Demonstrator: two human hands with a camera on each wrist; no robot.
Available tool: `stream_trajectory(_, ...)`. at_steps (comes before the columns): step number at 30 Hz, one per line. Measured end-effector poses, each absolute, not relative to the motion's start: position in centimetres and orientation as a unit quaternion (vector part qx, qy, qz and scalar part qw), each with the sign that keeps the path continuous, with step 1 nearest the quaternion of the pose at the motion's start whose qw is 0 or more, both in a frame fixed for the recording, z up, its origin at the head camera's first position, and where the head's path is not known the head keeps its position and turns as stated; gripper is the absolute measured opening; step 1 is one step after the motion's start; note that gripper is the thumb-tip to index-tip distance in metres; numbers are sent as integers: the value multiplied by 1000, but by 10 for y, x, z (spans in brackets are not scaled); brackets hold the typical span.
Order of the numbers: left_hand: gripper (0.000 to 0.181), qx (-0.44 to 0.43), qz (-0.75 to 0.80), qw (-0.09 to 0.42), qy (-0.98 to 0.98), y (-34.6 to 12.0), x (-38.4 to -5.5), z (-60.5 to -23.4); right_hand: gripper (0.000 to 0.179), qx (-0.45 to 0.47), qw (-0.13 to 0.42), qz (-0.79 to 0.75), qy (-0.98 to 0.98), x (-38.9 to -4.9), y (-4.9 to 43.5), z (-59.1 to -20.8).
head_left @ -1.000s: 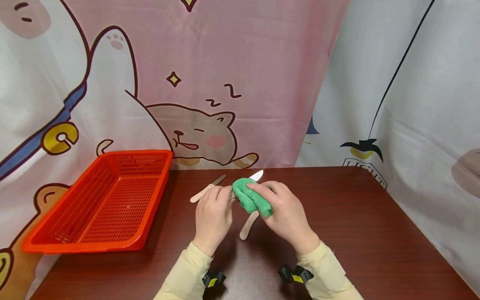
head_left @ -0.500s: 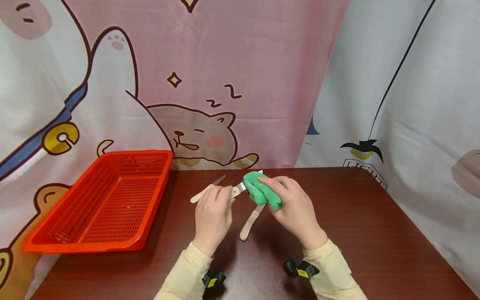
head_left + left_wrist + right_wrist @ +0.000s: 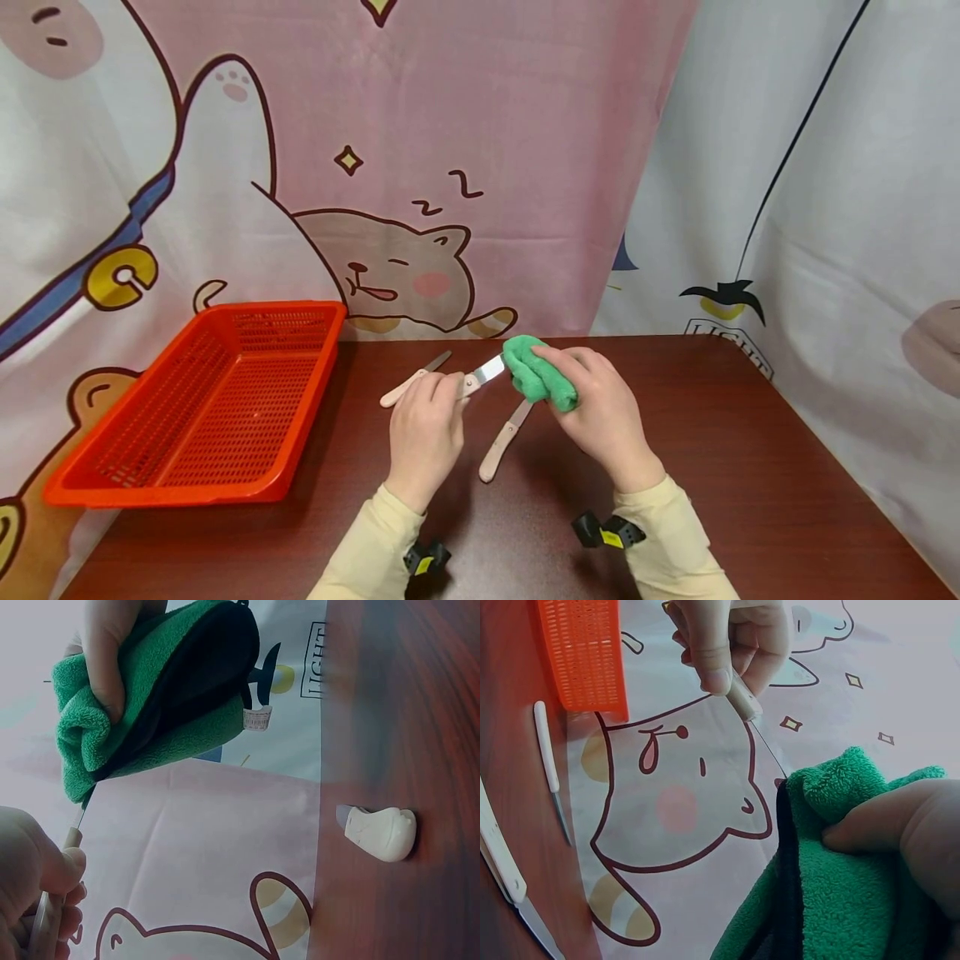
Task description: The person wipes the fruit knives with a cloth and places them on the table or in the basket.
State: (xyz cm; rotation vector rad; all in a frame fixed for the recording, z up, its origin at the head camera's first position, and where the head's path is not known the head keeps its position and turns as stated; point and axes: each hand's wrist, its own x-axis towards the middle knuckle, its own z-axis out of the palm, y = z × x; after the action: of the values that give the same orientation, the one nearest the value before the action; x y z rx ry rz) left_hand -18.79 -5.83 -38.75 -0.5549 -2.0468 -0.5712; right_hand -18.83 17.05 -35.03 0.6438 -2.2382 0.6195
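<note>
My left hand (image 3: 425, 433) grips the pale handle of a knife (image 3: 491, 368) held above the table, its blade pointing up and right. A folded green cloth (image 3: 538, 375) is pinched in my right hand (image 3: 600, 417) and wraps the far part of that blade; in the right wrist view the bare blade runs into the cloth's dark edge. The cloth's dark underside and a small white tag show in the left wrist view. A second knife (image 3: 498, 450) with a pale handle lies on the table below the cloth. Behind my left hand lies a third knife (image 3: 405, 387).
An orange-red plastic basket (image 3: 281, 467) with perforated walls stands on the left of the dark brown table (image 3: 750, 467). A printed curtain (image 3: 555, 167) hangs right behind the table's back edge. Black wrist cameras sit on both sleeves.
My right hand has slid the cloth up and right along the blade, so more of the blade near the handle shows. The left hand has stayed in place, as have the two lying knives.
</note>
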Motion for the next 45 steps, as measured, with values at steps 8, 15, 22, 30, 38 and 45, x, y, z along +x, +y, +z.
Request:
stream_trajectory(8,28,-225,-236,456,-828,-59,-189,-389,68,238,359,238,-870,-190,176,-350)
stream_trajectory(15,33,-222,-240,451,-831,-61,-190,-388,65,215,368,243,-872,-192,189,-349)
stream_trajectory(22,34,-214,-240,449,-834,-63,-191,-388,65,179,382,255,-870,-188,207,-340)
stream_trajectory(30,34,-207,-238,446,-837,-64,-193,-390,67,177,403,261,-860,-180,211,-326)
stream_trajectory(38,34,-208,-238,443,-839,-64,-195,-392,71,228,415,266,-840,-172,194,-323)
stream_trajectory(45,36,-206,-238,435,-843,-63,-194,-394,68,266,394,269,-838,-172,178,-328)
